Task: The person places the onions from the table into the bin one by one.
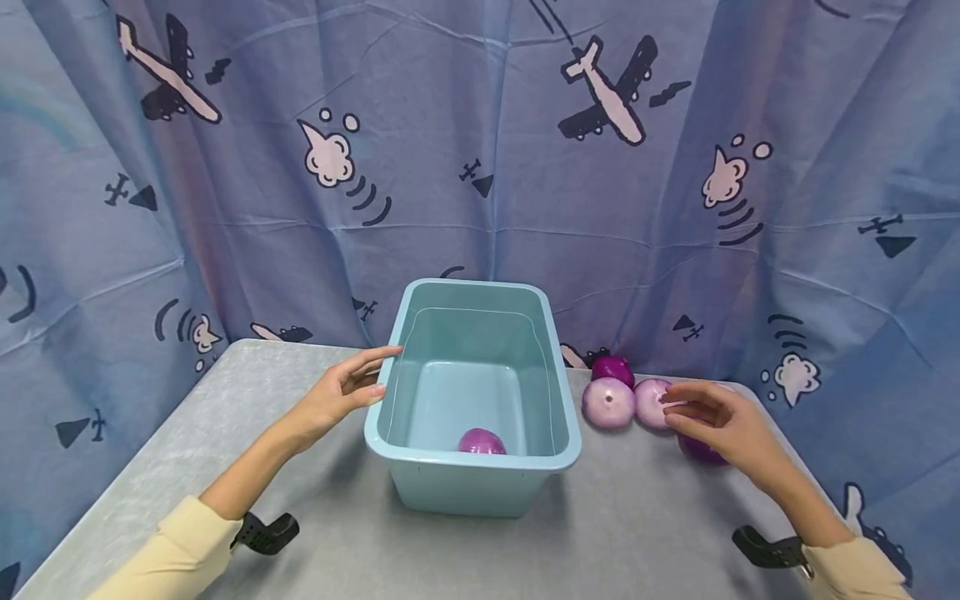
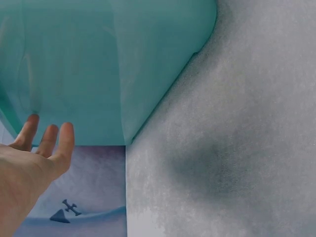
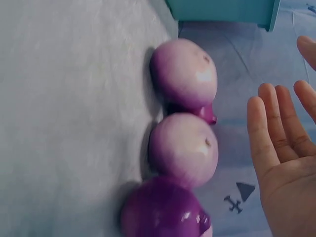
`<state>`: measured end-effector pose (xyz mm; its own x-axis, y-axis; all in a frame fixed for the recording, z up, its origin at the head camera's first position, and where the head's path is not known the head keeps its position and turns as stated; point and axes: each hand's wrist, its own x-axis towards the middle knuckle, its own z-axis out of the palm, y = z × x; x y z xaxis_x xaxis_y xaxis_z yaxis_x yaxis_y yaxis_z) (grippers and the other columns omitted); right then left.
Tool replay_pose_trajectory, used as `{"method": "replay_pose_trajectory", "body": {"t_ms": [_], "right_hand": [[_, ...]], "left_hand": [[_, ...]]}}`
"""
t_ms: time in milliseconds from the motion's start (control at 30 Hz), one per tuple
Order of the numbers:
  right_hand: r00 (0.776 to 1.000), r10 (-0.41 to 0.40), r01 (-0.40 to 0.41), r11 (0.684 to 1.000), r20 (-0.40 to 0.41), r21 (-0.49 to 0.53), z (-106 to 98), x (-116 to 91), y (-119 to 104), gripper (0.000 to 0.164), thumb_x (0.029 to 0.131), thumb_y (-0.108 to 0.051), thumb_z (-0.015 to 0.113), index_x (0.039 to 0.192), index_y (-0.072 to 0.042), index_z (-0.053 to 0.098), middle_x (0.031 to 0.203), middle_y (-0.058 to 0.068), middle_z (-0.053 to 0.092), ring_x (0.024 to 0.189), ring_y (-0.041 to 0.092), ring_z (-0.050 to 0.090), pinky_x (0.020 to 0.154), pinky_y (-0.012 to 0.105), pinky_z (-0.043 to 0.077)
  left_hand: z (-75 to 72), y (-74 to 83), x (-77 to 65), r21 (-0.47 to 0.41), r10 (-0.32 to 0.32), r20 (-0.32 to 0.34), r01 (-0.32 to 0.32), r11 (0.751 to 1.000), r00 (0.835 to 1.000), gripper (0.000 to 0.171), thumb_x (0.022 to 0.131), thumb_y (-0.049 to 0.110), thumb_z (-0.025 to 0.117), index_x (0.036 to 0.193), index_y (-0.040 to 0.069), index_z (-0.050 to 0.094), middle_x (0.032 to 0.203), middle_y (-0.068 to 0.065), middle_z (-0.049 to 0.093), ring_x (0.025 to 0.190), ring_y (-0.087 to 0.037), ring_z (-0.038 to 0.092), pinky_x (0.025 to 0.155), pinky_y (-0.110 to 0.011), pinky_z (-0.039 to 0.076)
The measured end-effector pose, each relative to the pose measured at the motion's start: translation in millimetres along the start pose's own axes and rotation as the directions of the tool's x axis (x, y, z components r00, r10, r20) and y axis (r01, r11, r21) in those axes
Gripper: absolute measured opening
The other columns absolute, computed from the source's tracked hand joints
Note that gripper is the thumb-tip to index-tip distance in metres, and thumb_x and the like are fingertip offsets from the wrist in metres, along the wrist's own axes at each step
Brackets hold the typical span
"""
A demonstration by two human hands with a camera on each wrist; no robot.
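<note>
A light blue plastic bin (image 1: 480, 487) stands on the table with one red onion (image 1: 482, 442) inside, partly hidden by the front rim. My left hand (image 1: 347, 390) is at the bin's left rim, its fingertips and thumb touching the edge; in the left wrist view its fingers (image 2: 66, 140) spread beside the bin wall. Over the onions on the right hovers my right hand (image 1: 723, 425), fingers relaxed and holding nothing. Nearest to it are a pale onion (image 1: 651, 403) and a dark purple onion (image 1: 701, 451), both partly covered by the hand in the head view.
Left of those lie another pale onion (image 1: 608, 404) and a dark purple onion (image 1: 612, 369) behind it, close to the table's back edge. A blue curtain (image 1: 450, 192) printed with airplanes hangs behind the grey table (image 1: 300, 500).
</note>
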<state>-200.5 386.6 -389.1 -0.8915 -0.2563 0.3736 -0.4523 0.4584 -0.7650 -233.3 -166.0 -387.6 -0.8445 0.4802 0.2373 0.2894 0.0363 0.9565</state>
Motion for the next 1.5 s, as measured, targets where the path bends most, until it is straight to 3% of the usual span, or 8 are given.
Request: {"method": "replay_pose_trajectory", "body": {"t_ms": [333,633,933,1067,1133,1300,1367,1500], "right_hand": [[0.995,0.072,-0.074,0.997,-0.063,-0.028,-24,-17,8,0.041,0.092,0.004,0.072,0.131,0.006,0.060,0.119,0.003,0.068,0.103,0.009,0.068,0.084,0.018,0.052],[0.974,0.179,-0.199,0.969,-0.140,-0.145,-49,-35,21,0.040,0.095,-0.012,0.074,0.131,0.000,0.063,0.118,-0.001,0.070,0.099,-0.001,0.066,0.078,0.014,0.051],[0.963,0.234,-0.257,0.947,-0.131,-0.195,-64,-46,42,0.047,0.096,-0.020,0.075,0.134,0.000,0.058,0.116,-0.019,0.063,0.099,-0.010,0.060,0.072,0.014,0.051],[0.971,0.216,-0.231,0.956,-0.100,-0.181,-63,-49,54,0.053,0.093,-0.014,0.077,0.138,0.003,0.053,0.122,-0.017,0.060,0.102,-0.009,0.059,0.073,0.018,0.054],[0.970,0.229,-0.241,0.950,-0.083,-0.198,-62,-49,59,0.060,0.092,-0.014,0.078,0.141,0.004,0.049,0.130,-0.004,0.059,0.104,-0.005,0.059,0.074,0.019,0.054],[0.952,0.303,-0.301,0.916,-0.033,-0.265,-58,-48,65,0.080,0.092,-0.021,0.080,0.152,0.006,0.034,0.143,0.034,0.043,0.116,0.040,0.058,0.074,0.015,0.051],[0.951,0.308,-0.303,0.913,-0.023,-0.272,-55,-49,66,0.084,0.091,-0.021,0.081,0.153,0.007,0.032,0.144,0.036,0.041,0.118,0.055,0.050,0.075,0.014,0.049],[0.955,0.297,-0.290,0.922,-0.012,-0.258,-52,-50,69,0.087,0.088,-0.019,0.083,0.152,0.008,0.030,0.144,0.038,0.039,0.119,0.061,0.046,0.078,0.017,0.052]], "left_hand": [[-0.6,1.4,0.9,0.003,0.006,0.002,-0.006,1.000,1.000,0.056,0.101,0.015,0.062,0.154,0.014,0.045,0.155,-0.023,0.039,0.137,-0.032,0.045,0.102,-0.038,0.046],[1.1,-0.4,0.7,0.013,-0.009,0.009,0.008,1.000,1.000,0.056,0.102,0.017,0.062,0.155,0.016,0.044,0.155,-0.019,0.040,0.139,-0.036,0.040,0.104,-0.044,0.043],[0.2,-2.4,0.1,0.012,0.000,0.011,-0.001,1.000,1.000,0.056,0.102,0.015,0.060,0.155,0.014,0.043,0.155,-0.024,0.038,0.137,-0.036,0.043,0.103,-0.039,0.045],[0.3,-0.4,0.0,0.011,-0.007,0.013,0.007,1.000,1.000,0.056,0.102,0.016,0.061,0.155,0.015,0.043,0.155,-0.023,0.038,0.137,-0.033,0.044,0.103,-0.039,0.045],[-0.1,-0.3,0.0,0.011,-0.005,0.015,0.005,1.000,1.000,0.056,0.102,0.016,0.060,0.155,0.016,0.043,0.155,-0.022,0.038,0.137,-0.033,0.045,0.103,-0.039,0.045],[-0.4,-1.7,0.2,0.000,0.002,0.019,-0.002,1.000,1.000,0.056,0.102,0.016,0.060,0.155,0.014,0.042,0.155,-0.023,0.038,0.137,-0.038,0.043,0.102,-0.038,0.045],[-0.1,-1.1,0.3,-0.004,-0.001,0.019,0.001,1.000,1.000,0.056,0.102,0.016,0.060,0.155,0.014,0.042,0.155,-0.023,0.038,0.137,-0.039,0.043,0.102,-0.038,0.045],[-0.3,-0.7,0.3,-0.005,-0.003,0.019,0.003,1.000,1.000,0.057,0.102,0.016,0.061,0.155,0.015,0.042,0.155,-0.023,0.038,0.137,-0.038,0.043,0.102,-0.037,0.046]]}}
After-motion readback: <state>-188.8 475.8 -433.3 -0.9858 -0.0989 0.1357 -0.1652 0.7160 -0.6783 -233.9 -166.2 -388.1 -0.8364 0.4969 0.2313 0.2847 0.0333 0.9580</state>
